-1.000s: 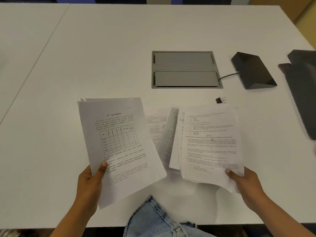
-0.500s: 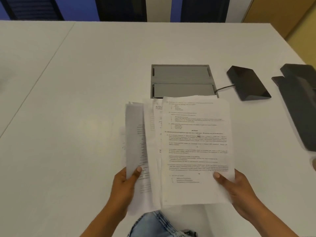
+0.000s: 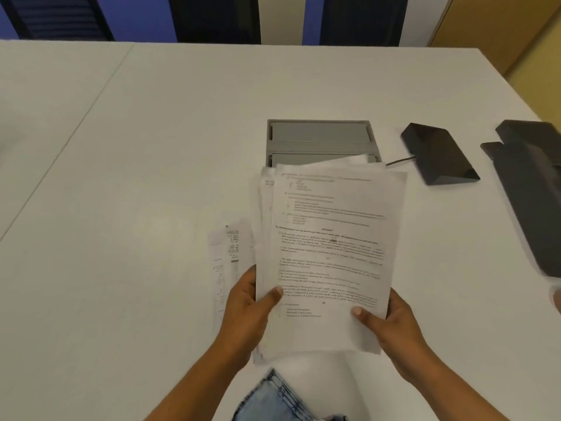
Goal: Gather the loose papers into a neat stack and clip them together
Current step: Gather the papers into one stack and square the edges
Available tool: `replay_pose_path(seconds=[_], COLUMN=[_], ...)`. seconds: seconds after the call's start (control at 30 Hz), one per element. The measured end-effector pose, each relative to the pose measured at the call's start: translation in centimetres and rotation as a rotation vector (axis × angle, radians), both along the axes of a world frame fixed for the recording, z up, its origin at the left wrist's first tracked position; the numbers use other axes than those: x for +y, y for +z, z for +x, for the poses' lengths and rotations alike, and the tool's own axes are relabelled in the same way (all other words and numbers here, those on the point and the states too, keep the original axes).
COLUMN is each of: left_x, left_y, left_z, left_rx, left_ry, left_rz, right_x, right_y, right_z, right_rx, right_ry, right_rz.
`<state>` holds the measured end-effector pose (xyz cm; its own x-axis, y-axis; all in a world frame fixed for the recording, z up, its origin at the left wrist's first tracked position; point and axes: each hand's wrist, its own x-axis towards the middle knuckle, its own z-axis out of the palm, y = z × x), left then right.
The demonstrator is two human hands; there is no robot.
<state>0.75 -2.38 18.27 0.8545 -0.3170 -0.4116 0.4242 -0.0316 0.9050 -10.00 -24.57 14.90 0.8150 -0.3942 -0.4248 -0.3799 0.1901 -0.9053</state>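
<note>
A stack of printed white papers (image 3: 331, 247) is lifted above the white table (image 3: 127, 177), its sheets fanned unevenly at the top and left edges. My left hand (image 3: 247, 311) grips the stack's lower left edge, thumb on top. My right hand (image 3: 391, 325) holds the lower right corner, thumb on the front sheet. Loose printed sheets (image 3: 226, 262) lie flat on the table just left of the stack, partly hidden by it. The black binder clip is not visible, likely hidden behind the papers.
A grey cable-box lid (image 3: 318, 138) is set into the table behind the stack. A black wedge-shaped device (image 3: 440, 154) with a cable sits to its right. A dark object (image 3: 528, 189) lies at the right edge. Blue denim (image 3: 276, 399) shows at the bottom.
My two hands have brought their separate bundles together into one stack held in front of me. The view has tilted upward, and the clip is now covered by the papers.
</note>
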Motion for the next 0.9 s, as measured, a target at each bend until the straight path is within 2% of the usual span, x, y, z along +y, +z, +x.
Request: replay_pose_path(seconds=[0.2, 0.4, 0.5, 0.77, 0.9], left_x=[-1.1, -2.9, -3.1, -2.1, -1.9], left_y=[0.0, 0.1, -0.4, -3.4, -2.9], left_z=[2.2, 2.7, 2.2, 0.6, 0.6], left_rx=[-0.133, -0.214, -0.299, -0.261, -0.389], left_ry=[-0.058, 0.050, 0.013, 0.011, 0.054], left_rz=[0.094, 0.036, 0.041, 0.105, 0.080], right_x=[-0.6, -1.0, -1.1, -0.8, -1.0], right_y=[1.4, 2.1, 2.1, -0.9, -1.4], right_z=[3.0, 5.5, 5.6, 3.3, 2.5], right_rx=[-0.085, -0.139, -0.162, -0.076, -0.087], right_ry=[-0.037, -0.080, -0.038, 0.034, 0.012], right_rz=[-0.059, -0.134, -0.155, -0.207, -0.310])
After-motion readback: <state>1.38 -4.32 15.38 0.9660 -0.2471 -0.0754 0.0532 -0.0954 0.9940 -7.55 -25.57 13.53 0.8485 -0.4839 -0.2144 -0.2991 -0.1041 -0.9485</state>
